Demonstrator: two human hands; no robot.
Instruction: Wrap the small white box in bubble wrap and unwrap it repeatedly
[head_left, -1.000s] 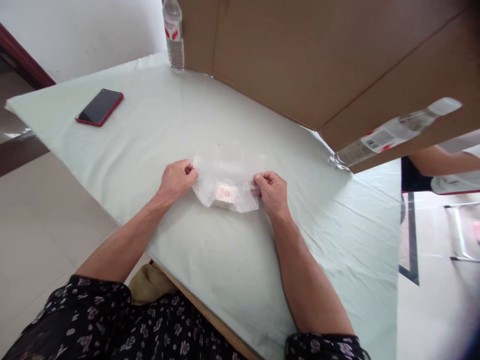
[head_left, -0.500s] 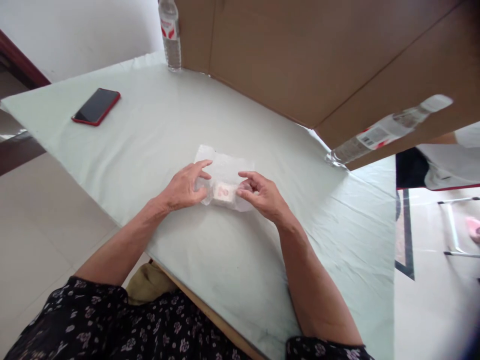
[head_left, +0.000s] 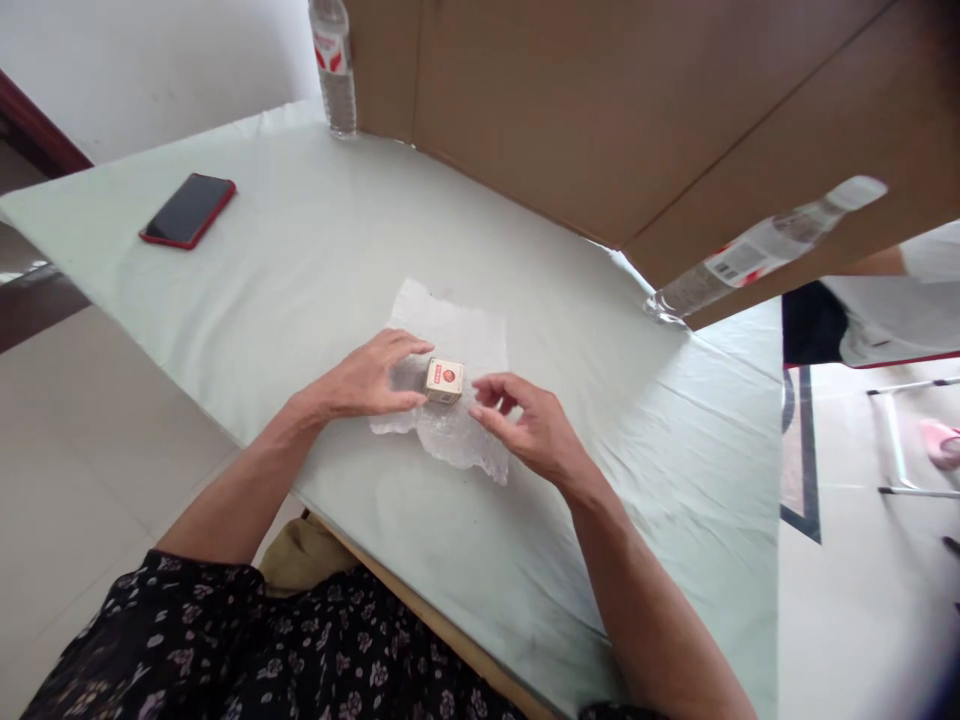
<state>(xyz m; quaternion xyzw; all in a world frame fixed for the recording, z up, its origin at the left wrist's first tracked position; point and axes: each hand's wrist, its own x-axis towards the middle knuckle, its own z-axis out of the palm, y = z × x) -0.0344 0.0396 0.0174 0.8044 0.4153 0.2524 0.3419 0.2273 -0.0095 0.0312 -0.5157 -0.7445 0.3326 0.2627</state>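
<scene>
Counter (head_left: 315,250): covered in a pale green cloth and fills most of the view.

Cardboard sheet (head_left: 600,100): large, brown, stands along the counter's far right side.

Bubble wrap (head_left: 459,325): one clear sheet spread flat at mid-counter, its near edge ragged.

Left hand (head_left: 367,378): open, palm down, lying on the left part of the wrap. The fingers are stretched out and the thumb tip is at the left face of the small box. It touches but does not grip.

Right hand (head_left: 536,430): open, fingers loosely curled, low over the right part of the wrap. It is just beside the box. I cannot tell whether it makes contact.

Water bottles: one (head_left: 757,250) stands at the counter's right edge against the cardboard, and appears tilted by the lens. The other (head_left: 334,70) stands upright at the far corner.

Phone (head_left: 187,210): red case, dark screen up, far left, well apart from the hands.

Small box (head_left: 444,380): tan with a red mark on top. It sits on the bubble wrap between the two hands, uncovered.
</scene>
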